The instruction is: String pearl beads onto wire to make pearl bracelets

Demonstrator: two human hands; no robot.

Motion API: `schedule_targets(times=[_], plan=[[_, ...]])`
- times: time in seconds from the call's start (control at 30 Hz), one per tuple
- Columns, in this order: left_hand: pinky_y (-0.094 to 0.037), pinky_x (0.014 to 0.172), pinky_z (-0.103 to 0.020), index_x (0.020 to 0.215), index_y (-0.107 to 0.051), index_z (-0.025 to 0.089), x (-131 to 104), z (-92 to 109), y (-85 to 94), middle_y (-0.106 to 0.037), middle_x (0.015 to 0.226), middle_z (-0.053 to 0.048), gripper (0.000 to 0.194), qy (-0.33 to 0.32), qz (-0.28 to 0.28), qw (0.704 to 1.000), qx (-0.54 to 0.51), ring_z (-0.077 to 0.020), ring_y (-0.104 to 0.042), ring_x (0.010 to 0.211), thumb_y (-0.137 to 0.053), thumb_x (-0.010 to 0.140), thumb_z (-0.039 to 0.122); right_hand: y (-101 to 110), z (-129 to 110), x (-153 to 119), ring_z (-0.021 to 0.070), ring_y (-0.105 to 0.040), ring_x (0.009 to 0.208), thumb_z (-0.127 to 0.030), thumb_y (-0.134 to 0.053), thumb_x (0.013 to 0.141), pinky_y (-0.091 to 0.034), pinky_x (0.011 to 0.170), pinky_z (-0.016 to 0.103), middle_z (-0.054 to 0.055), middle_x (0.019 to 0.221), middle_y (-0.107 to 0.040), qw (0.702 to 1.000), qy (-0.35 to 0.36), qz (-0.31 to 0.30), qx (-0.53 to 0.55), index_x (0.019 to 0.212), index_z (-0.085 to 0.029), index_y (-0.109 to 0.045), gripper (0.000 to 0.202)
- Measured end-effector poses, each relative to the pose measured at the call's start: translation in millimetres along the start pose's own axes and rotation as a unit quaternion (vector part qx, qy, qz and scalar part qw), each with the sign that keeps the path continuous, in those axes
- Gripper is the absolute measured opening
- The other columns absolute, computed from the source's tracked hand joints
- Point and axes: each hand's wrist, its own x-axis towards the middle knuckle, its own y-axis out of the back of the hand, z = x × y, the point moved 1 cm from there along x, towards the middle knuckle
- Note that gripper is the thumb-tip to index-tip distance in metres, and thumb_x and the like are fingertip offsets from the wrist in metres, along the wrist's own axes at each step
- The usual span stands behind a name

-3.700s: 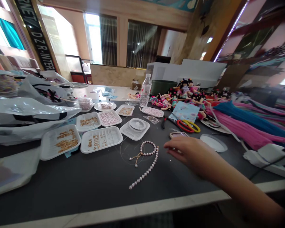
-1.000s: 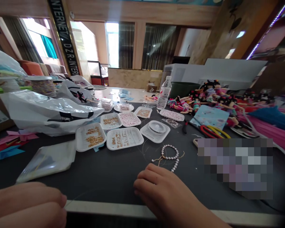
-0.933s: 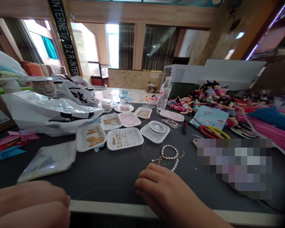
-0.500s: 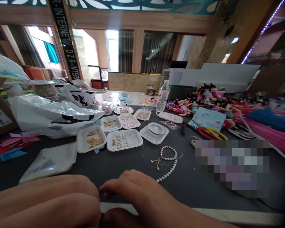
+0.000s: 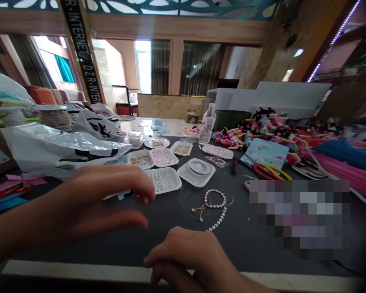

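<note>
Dark tabletop [image 5: 247, 244] with a pale edge along its 6 o'clock side. White plastic bag [image 5: 36, 150] at its 9 o'clock, doll pile [image 5: 264, 124] at its 2, pink fabric [image 5: 344, 173] at its 3. Left hand [image 5: 116, 195] is up at the bag's 4 o'clock, thumb and fingers spread wide, gap facing 3, nothing visible in it. Right hand [image 5: 186, 252] is at the left hand's 4 o'clock, near the table edge, fingers curled in, narrow; can't tell if it pinches anything. Compartment tray [image 5: 167, 179] at the left hand's 2 to 3 o'clock, its near-left part hidden behind those fingers. Pink-bead tray [image 5: 163, 157] at the left hand's 2. Pearl-bead strand [image 5: 220, 217] lies on the table at the right hand's 1 o'clock: closed loop on top, tail dropping toward 7 to the outline of the right hand; tail end and any contact not readable. Shallow white tray [image 5: 186, 178] at the strand's 11 o'clock carries a round white disc [image 5: 199, 166]. Water bottle [image 5: 206, 126] stands upright at that tray's 12. Smallest: gold chain [image 5: 202, 213] at the loop's 8 o'clock side, pearl-tipped ends.
</note>
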Motion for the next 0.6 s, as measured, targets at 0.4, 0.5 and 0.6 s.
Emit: schedule_targets(times=[0.4, 0.5, 0.6], plan=[[-0.039, 0.067, -0.025, 0.079, -0.065, 0.018, 58.4, -106.3, -66.7, -0.063, 0.076, -0.002, 0.017, 0.09, -0.224, 0.968, 0.067, -0.0126, -0.055, 0.07, -0.052, 0.078, 0.029, 12.9, 18.2, -32.1, 0.0091, -0.066, 0.06, -0.016, -0.05, 0.084, -0.049, 0.06, 0.016, 0.003, 0.068, -0.073, 0.986, -0.141, 0.051, 0.072, 0.103, -0.017, -0.066, 0.025], [-0.038, 0.068, -0.026, 0.076, -0.066, 0.018, 61.2, -109.1, -72.3, -0.064, 0.075, -0.003, 0.017, 0.11, -0.241, 0.961, 0.075, -0.013, -0.054, 0.07, -0.053, 0.077, 0.029, 13.0, 19.2, -34.5, 0.01, -0.066, 0.06, -0.017, -0.051, 0.083, -0.05, 0.06, 0.017, 0.004, 0.067, -0.073, 0.978, -0.177, 0.057, 0.093, 0.099, -0.016, -0.068, 0.023], [-0.038, 0.068, -0.028, 0.074, -0.066, 0.017, 64.0, -108.0, -74.9, -0.064, 0.074, -0.003, 0.018, 0.124, -0.249, 0.957, 0.077, -0.0133, -0.054, 0.068, -0.053, 0.077, 0.03, 13.7, 21.0, -35.6, 0.0103, -0.067, 0.059, -0.02, -0.052, 0.084, -0.049, 0.057, 0.016, 0.005, 0.069, -0.073, 0.971, -0.202, 0.047, 0.115, 0.099, -0.016, -0.068, 0.023]])
